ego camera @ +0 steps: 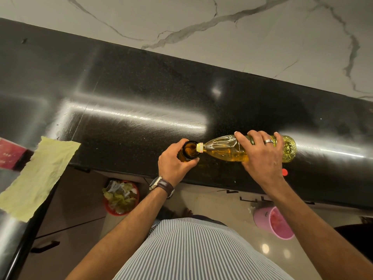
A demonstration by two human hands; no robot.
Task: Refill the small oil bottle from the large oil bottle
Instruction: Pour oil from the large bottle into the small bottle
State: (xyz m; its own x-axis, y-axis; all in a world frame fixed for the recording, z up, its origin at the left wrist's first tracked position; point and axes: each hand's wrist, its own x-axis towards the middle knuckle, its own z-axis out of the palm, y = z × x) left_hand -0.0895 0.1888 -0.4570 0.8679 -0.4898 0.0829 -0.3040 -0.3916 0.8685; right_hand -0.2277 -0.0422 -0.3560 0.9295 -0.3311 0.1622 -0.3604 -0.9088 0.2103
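The right hand (262, 152) grips the large oil bottle (226, 148) around its rear half, fingers wrapped over the top, a ring on one finger. The bottle lies nearly flat, its long axis running from this hand straight toward the left hand (173, 162), with the yellow-ringed neck (199, 147) meeting the open mouth of the small oil bottle (188, 151). The left hand curls round that small bottle, thumb on its near side, holding it on the black desk (141, 98) just beyond the desk's near edge. So the pour turns on one thing: neck to mouth, the big bottle's spout sitting at or just over the small rim; whether oil is flowing I cannot tell.

The large bottle is clear, ribbed plastic with golden oil pooled along its lower side. The small one is dark amber, round and wide-mouthed, and looks like glass. The desk is polished speckled stone, streaked with glare. A red cap (284, 172) lies on the desk just behind the right hand's wrist. A pale yellow cloth (40, 174) lies well off beyond the left hand
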